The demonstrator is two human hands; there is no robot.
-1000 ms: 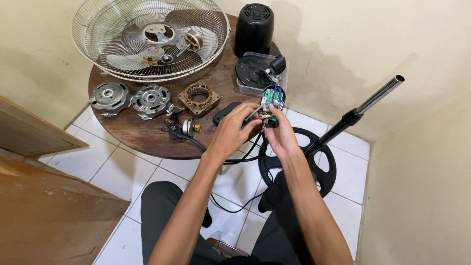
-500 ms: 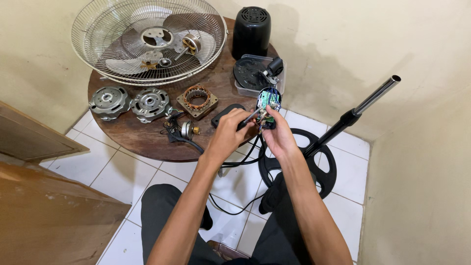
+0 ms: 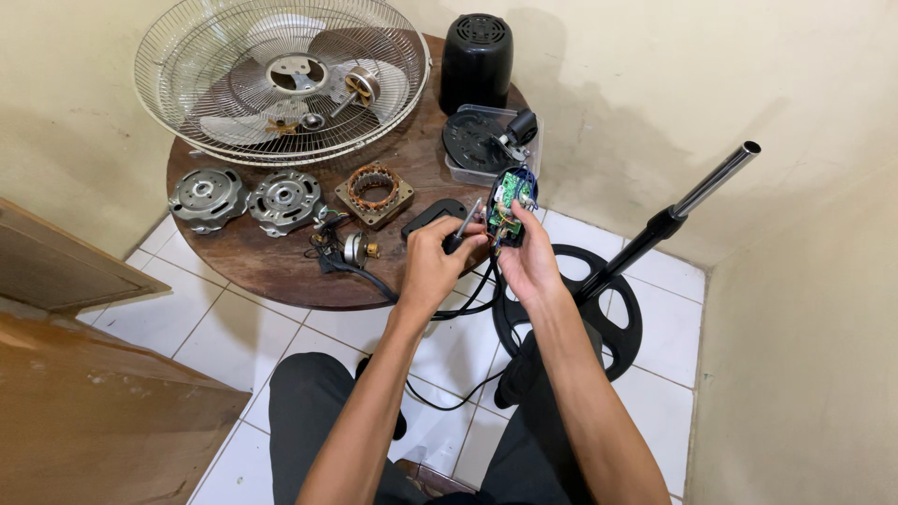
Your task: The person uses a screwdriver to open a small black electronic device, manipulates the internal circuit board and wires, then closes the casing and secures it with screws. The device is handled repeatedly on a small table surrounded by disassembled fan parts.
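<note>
Both forearms were bare from elbow to wrist, with no sleeve edge in view, no watch and no band. The left hand and right hand wore no gloves, and no rings could be made out on the fingers. Below the hands, toward the wearer, the legs were clad in dark grey trousers of plain cloth, unpatterned, lightly creased over both thighs.

Cream walls are met by white floor tiles; what may be a wooden door is seen at lower left.
</note>
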